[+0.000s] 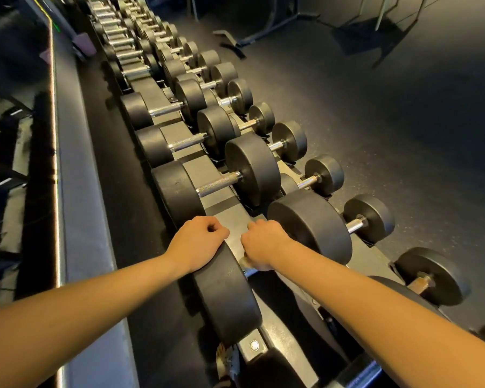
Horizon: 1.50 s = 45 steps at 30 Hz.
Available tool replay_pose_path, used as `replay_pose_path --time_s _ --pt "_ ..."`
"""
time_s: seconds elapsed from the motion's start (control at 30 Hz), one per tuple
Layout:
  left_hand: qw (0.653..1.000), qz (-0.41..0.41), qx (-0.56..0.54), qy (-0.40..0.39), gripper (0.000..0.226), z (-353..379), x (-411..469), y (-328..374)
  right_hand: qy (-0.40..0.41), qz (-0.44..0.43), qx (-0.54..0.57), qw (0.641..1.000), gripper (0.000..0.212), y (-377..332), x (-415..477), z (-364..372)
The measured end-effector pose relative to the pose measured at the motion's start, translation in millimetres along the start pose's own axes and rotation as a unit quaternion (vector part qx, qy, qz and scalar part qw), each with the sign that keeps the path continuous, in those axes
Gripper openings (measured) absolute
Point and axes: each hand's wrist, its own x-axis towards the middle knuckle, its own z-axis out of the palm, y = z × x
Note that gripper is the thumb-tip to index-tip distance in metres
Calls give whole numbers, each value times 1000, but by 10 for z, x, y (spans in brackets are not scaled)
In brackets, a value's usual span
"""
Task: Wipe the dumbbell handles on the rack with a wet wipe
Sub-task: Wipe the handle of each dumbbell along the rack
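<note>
Gripping the nearest dumbbell's handle (251, 272) through a pale wet wipe (246, 261) is the right hand (263, 242) — the left hand (196, 242), curled in a loose fist, rests on that dumbbell's left head (227, 289).

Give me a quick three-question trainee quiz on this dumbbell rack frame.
1. True or false: the left hand rests on the nearest dumbbell's black head.
2. The right hand is curled over: A) that dumbbell's handle; B) the floor; C) a far dumbbell.
3. Which holds smaller dumbbells: the hands' row or the right row?
Key: 1 true; 2 A; 3 the right row.
</note>
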Motion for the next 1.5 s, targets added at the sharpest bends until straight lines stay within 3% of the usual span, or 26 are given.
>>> replay_pose_path --time_s 0.13,0.27,0.4,0.5,0.6,0.67,0.77,0.83,0.93,1.03,1.1,1.2,1.27,1.4,1.5 --pt "1000 -3 -7 3 22 -7 -1 17 -90 -11 219 972 29 -94 157 54" --pt "1000 -4 -7 7 23 -4 0 19 -106 -23 371 922 33 11 60 197" --pt "1000 0 -13 2 21 -4 -11 17 -63 -66 324 942 27 104 -99 242" --pt "1000 2 -20 -2 21 -12 -3 7 29 -56 146 987 9 247 -202 194" --pt "1000 6 -22 -4 22 -6 5 -4 87 5 -19 996 28 210 -245 217" --pt "1000 6 -20 -4 22 -6 2 -12 109 24 -11 994 30 4 -285 287" --pt "1000 6 -16 -3 23 -4 13 -16 129 10 187 974 26 -257 -446 404" --pt "1000 5 -12 -7 22 -11 17 -12 197 -37 261 944 29 -222 -526 487" --pt "1000 10 -11 -11 22 -11 19 -16 256 -28 177 950 38 -6 -598 635" --pt "1000 12 -15 -17 22 -6 30 -25 271 102 92 953 54 27 -666 700" --pt "1000 15 -11 -18 24 3 33 -36 306 166 170 922 35 -50 -659 761" --pt "1000 16 -13 -15 26 7 48 -42 331 281 435 789 10 -221 -570 753" --pt "1000 16 -16 -14 27 3 39 -39 326 276 511 746 9 -359 -534 733" --pt "1000 15 -20 -11 27 1 23 -31 255 185 565 763 14 -499 -591 689" --pt "1000 13 -20 -14 28 -12 25 -22 282 201 469 813 11 -254 -559 690"
